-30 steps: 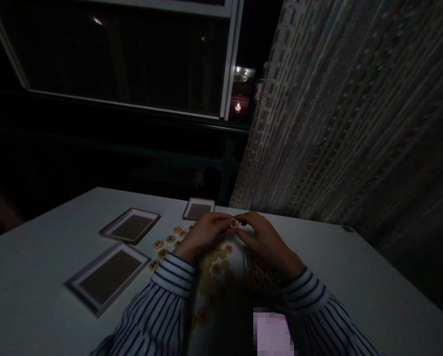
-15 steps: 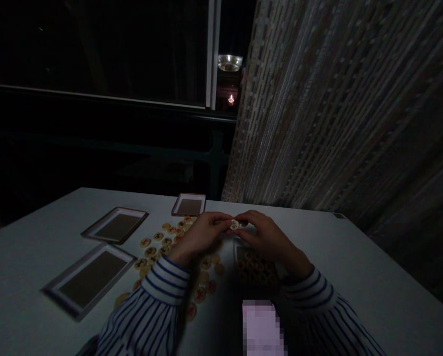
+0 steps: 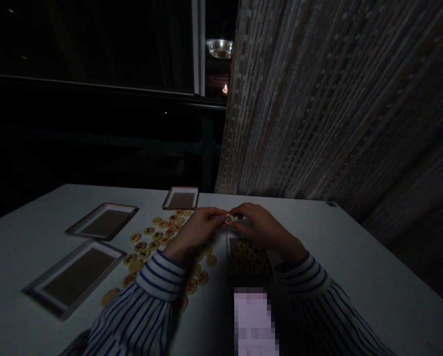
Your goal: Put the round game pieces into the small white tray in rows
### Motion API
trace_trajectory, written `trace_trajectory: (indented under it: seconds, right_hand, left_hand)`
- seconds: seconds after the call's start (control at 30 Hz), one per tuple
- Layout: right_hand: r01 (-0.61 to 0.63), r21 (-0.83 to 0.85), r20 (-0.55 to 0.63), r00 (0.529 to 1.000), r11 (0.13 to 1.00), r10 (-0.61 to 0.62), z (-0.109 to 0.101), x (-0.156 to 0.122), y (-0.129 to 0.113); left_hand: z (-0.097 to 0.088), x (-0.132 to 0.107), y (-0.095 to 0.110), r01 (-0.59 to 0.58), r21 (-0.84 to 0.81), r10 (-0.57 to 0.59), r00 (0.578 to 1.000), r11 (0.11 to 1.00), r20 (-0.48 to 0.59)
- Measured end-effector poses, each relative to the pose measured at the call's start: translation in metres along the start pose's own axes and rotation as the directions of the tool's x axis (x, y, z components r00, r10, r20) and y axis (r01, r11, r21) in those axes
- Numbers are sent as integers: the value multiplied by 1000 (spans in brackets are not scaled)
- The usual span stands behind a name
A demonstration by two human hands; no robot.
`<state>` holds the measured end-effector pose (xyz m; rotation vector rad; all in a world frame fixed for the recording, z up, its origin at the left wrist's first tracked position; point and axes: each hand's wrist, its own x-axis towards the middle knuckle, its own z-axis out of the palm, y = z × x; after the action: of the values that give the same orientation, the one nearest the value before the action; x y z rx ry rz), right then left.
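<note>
A round Chinese chess piece (image 3: 229, 218) with a dark character is held upright above the table, its marked face turned toward me. My right hand (image 3: 266, 228) pinches it between thumb and forefinger. From the other side, my left hand (image 3: 193, 232) also has its closed fingertips on the piece. Below my right hand sits a small open box (image 3: 232, 241) with several pieces arranged inside, partly in shadow. Loose pieces (image 3: 154, 244) with red or black characters, some blank side up, lie scattered under and left of my left forearm.
Three shallow rimmed trays or lids lie on the white table (image 3: 358, 277): one near left (image 3: 80, 277), one behind it (image 3: 104, 221), one at the back (image 3: 182, 199). A blurred-out pinkish rectangle (image 3: 254, 321) is in front. A string curtain (image 3: 299, 99) hangs behind.
The view has shifted slightly, so the whole scene sits a little further left and higher. Both hands keep the same piece between their fingertips, with little change in pose.
</note>
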<state>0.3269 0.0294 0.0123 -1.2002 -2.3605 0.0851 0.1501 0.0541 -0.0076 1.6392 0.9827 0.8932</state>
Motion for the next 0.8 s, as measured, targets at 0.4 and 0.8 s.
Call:
trace_trajectory:
  seconds: [0.4,0.8]
  right_hand:
    - [33,-84,71,997,996,-27,-2,-2,1]
    - [-9,-86,146,989,996,21,-1,-3,1]
  left_hand:
    - [7,0,-4,37,-29,-38,999,999,-29]
    - [10,4,-12,40,93,-36,998,995,-44]
